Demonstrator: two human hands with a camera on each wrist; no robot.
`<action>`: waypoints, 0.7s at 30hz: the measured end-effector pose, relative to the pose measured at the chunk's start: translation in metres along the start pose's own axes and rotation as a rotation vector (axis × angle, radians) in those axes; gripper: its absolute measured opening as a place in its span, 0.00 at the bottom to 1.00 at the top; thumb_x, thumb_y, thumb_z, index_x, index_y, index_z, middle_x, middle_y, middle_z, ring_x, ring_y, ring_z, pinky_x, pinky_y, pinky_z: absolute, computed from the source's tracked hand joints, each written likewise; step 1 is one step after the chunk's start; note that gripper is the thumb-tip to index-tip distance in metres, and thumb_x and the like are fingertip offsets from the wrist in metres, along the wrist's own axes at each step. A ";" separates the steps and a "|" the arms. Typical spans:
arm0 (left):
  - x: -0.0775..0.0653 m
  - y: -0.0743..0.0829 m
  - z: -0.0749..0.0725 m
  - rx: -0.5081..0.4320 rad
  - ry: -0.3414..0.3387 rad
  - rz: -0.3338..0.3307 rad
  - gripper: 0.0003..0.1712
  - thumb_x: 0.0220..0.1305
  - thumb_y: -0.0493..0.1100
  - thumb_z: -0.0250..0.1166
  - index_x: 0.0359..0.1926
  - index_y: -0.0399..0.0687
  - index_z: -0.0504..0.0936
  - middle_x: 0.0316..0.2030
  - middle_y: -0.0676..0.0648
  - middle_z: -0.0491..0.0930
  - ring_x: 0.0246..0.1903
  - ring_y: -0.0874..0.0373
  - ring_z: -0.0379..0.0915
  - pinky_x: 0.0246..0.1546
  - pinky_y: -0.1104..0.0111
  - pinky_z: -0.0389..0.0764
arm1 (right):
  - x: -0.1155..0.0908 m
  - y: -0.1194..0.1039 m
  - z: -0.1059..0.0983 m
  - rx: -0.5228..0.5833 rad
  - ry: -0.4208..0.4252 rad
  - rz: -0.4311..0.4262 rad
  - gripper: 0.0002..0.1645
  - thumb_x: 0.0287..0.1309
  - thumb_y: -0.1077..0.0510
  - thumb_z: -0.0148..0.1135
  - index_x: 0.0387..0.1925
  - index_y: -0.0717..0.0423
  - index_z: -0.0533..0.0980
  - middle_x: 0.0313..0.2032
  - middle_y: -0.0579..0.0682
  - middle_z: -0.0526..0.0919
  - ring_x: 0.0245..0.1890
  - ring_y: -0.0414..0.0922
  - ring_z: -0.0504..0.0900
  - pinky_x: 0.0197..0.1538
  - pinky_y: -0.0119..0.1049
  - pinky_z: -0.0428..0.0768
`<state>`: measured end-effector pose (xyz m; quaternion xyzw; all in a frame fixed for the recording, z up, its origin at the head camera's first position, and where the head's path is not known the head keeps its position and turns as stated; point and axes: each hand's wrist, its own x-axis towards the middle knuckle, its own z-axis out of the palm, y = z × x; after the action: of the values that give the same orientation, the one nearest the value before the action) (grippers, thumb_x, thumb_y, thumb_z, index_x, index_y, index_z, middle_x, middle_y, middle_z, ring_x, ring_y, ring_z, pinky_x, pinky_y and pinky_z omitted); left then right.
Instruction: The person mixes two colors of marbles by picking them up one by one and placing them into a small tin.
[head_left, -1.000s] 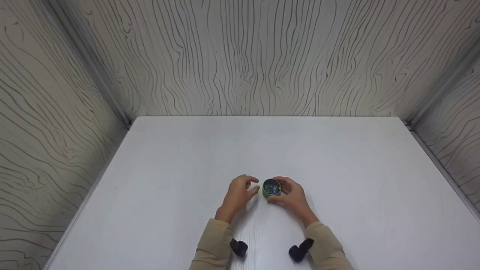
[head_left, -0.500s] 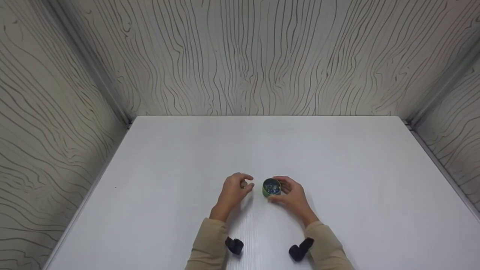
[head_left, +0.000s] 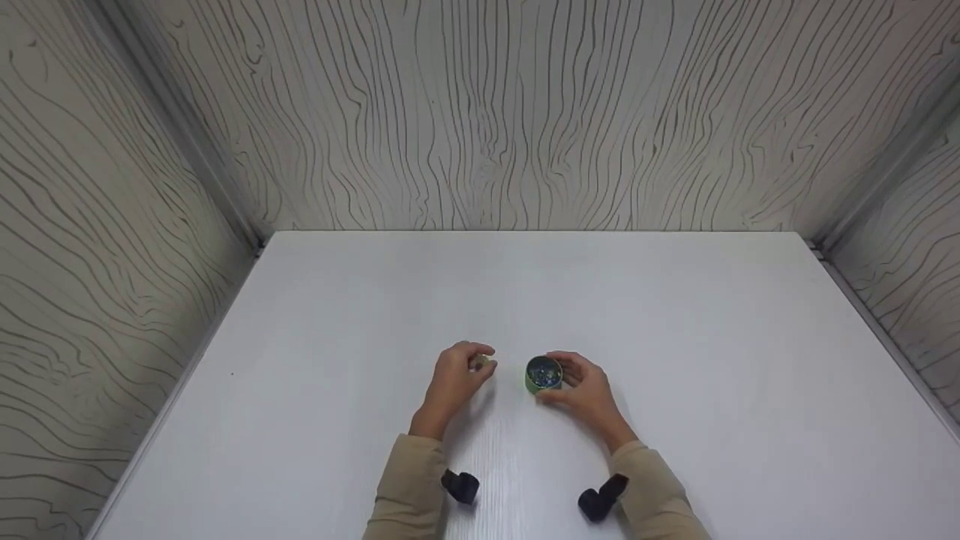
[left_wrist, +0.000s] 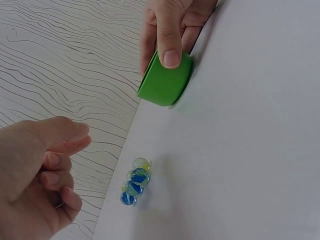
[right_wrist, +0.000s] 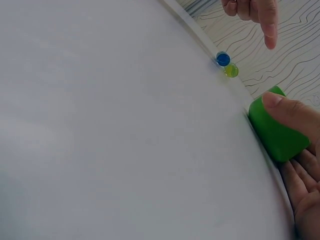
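Near the front of the white table (head_left: 337, 315), your right hand (head_left: 591, 391) grips a small green cup (left_wrist: 166, 85), thumb on the near side and fingers round the far side. The cup stands upright with its mouth facing up; its inside looks dark and glinting from the head view, too small to read clearly. To its left, a short cluster of glass marbles (left_wrist: 134, 184), blue and pale yellow-green, sits on the tabletop, apart from the cup. Your left hand (head_left: 453, 376) is beside them, loosely bent and holding nothing, its index finger reaching out past the others. Both forearms wear beige sleeves (head_left: 409, 476), and wood-grain panels (head_left: 480, 120) rise behind the table.
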<state>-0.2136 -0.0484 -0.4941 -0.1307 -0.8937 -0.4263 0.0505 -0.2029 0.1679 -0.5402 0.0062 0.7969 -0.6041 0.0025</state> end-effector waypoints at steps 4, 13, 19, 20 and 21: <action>0.001 -0.002 -0.003 -0.017 0.003 -0.002 0.11 0.58 0.36 0.65 0.41 0.35 0.84 0.26 0.44 0.77 0.29 0.56 0.69 0.31 0.76 0.68 | 0.000 0.000 0.000 -0.006 -0.003 0.007 0.39 0.33 0.66 0.79 0.54 0.61 0.75 0.56 0.60 0.80 0.61 0.56 0.76 0.64 0.41 0.74; 0.001 -0.009 -0.007 -0.037 0.025 0.003 0.10 0.59 0.35 0.65 0.41 0.34 0.84 0.24 0.42 0.75 0.27 0.60 0.64 0.29 0.77 0.65 | -0.001 0.000 -0.001 -0.016 -0.001 0.015 0.39 0.35 0.64 0.79 0.55 0.60 0.75 0.56 0.58 0.80 0.62 0.54 0.76 0.65 0.41 0.73; 0.002 -0.014 -0.008 -0.032 0.032 -0.042 0.10 0.59 0.37 0.66 0.41 0.36 0.84 0.22 0.46 0.71 0.26 0.64 0.60 0.29 0.76 0.64 | -0.002 -0.001 -0.001 -0.020 0.002 0.003 0.39 0.34 0.65 0.79 0.54 0.60 0.75 0.56 0.58 0.80 0.61 0.54 0.76 0.64 0.41 0.74; 0.002 -0.014 -0.008 -0.036 0.031 -0.059 0.10 0.59 0.37 0.66 0.41 0.36 0.85 0.22 0.48 0.69 0.26 0.64 0.60 0.29 0.76 0.64 | -0.002 -0.001 -0.001 -0.019 0.002 0.002 0.39 0.34 0.65 0.79 0.54 0.60 0.75 0.56 0.58 0.80 0.61 0.54 0.77 0.64 0.41 0.74; 0.002 -0.015 -0.008 -0.037 0.031 -0.068 0.10 0.59 0.37 0.66 0.41 0.37 0.85 0.22 0.49 0.68 0.26 0.64 0.60 0.30 0.76 0.64 | -0.002 -0.001 -0.001 -0.018 0.002 0.002 0.39 0.34 0.65 0.79 0.54 0.61 0.75 0.56 0.58 0.80 0.61 0.54 0.77 0.64 0.41 0.74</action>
<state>-0.2201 -0.0635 -0.4997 -0.0946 -0.8887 -0.4461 0.0473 -0.2009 0.1681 -0.5388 0.0074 0.8024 -0.5967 0.0023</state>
